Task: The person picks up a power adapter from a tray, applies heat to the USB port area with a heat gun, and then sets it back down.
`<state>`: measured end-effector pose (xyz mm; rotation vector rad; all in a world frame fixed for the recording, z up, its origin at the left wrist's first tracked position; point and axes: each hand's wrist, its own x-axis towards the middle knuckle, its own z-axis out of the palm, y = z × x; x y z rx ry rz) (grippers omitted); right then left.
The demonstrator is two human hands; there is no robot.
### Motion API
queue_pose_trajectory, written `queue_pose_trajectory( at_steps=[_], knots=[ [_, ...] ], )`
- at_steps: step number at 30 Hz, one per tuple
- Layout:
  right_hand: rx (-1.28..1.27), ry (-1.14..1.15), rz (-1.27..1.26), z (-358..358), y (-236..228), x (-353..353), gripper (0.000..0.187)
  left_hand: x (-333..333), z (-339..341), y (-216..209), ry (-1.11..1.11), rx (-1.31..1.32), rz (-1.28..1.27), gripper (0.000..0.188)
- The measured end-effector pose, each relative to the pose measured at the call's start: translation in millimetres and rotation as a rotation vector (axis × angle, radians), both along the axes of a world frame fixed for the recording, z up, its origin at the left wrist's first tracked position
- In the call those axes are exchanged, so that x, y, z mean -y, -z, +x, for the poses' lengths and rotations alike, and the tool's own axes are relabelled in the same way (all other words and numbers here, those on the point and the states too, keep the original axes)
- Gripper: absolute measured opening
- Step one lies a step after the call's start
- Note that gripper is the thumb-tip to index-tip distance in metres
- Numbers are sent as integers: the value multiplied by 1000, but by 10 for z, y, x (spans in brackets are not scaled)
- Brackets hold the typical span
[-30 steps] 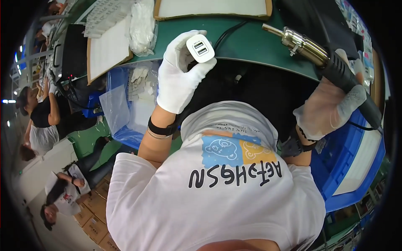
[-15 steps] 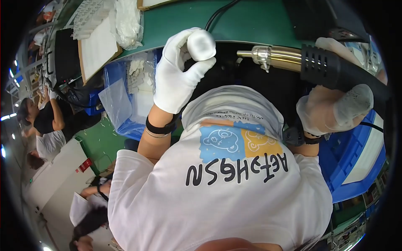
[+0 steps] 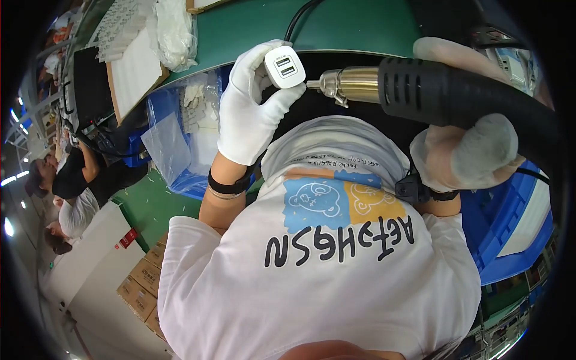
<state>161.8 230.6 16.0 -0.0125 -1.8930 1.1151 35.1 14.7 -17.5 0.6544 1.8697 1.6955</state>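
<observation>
A white-gloved left hand (image 3: 249, 99), my left hand, pinches a white USB charger (image 3: 285, 68) between thumb and fingers. Two dark USB slots show on the charger's face, turned toward me. On the other side, my right hand (image 3: 468, 144), in a pale, thin covering, wraps round a thick black ribbed tool (image 3: 414, 90) with a brass-coloured barrel and a thin metal nozzle. That nozzle points left, its tip close to the charger's lower right edge and my left thumb. Whether it touches cannot be made out. Part of my right hand's grip is hidden behind the tool.
Ahead lies a green worktop (image 3: 240, 36) with a black cable (image 3: 294, 24). A blue bin (image 3: 180, 177) lined with clear plastic stands at left, another blue bin (image 3: 516, 258) at right. Clear plastic bags (image 3: 175, 36) lie far left; cartons (image 3: 144, 279) and co-workers (image 3: 78, 180) are beyond.
The brass-barrelled tool has moved left, bringing its nozzle close to the charger. The charger's slotted face, a white blur before, now shows sharply. A person at lower left is gone from view; cartons show there.
</observation>
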Motion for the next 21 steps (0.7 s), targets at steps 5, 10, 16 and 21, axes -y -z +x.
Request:
queue_pose_trajectory(
  at_steps=[5,10,16,21],
  knots=[
    [30,-209,61,-25,-58,-79,60,19,-20,25,10,-55,2,56],
    [-12,-289,81,-64,20,-87,57,29,-21,22,4,-89,-4,56],
    [-119,-165,37,-81,103,-40,57,35,-26,6,16,-152,-34,58],
    [-95,-114,13,-80,119,-5,57,38,-18,20,3,-119,12,58]
  ],
)
